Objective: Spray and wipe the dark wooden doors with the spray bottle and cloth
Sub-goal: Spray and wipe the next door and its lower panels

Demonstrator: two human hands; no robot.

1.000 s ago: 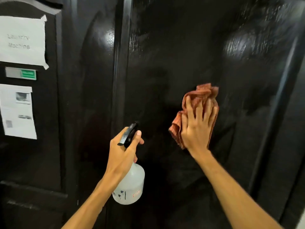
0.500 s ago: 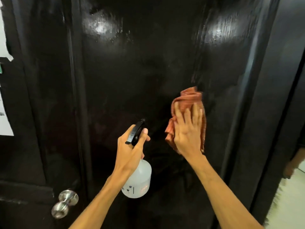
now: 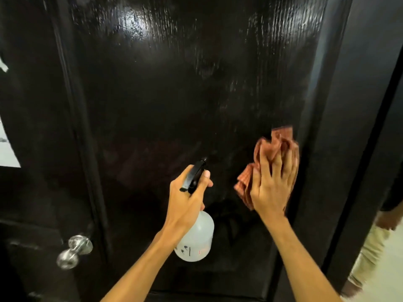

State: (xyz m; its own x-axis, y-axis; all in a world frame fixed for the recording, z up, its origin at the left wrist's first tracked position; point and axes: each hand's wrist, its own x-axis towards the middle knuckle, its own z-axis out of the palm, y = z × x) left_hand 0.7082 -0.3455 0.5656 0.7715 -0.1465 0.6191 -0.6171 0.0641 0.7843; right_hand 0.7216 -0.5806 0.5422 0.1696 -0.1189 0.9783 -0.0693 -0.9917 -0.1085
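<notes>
A glossy dark wooden door (image 3: 185, 88) fills the head view, with wet streaks shining on its upper panel. My left hand (image 3: 185, 197) grips the neck of a clear spray bottle (image 3: 196, 240) with a black trigger head, its nozzle pointing at the door. My right hand (image 3: 272, 188) presses a crumpled orange-brown cloth (image 3: 270, 144) flat against the door's right side, fingers spread over it. Most of the cloth's lower half is hidden behind that hand.
A silver door knob (image 3: 74, 251) sticks out at the lower left on the neighbouring door. White paper notices (image 3: 6, 149) hang at the far left edge. The dark door frame (image 3: 340, 127) runs down the right; a person's hand and pale trousers (image 3: 370, 247) show beyond it.
My view has swung to the right, and the paper notices slid off to the left. My right hand has moved the cloth rightward toward the door's edge. The spray bottle stays in my left hand.
</notes>
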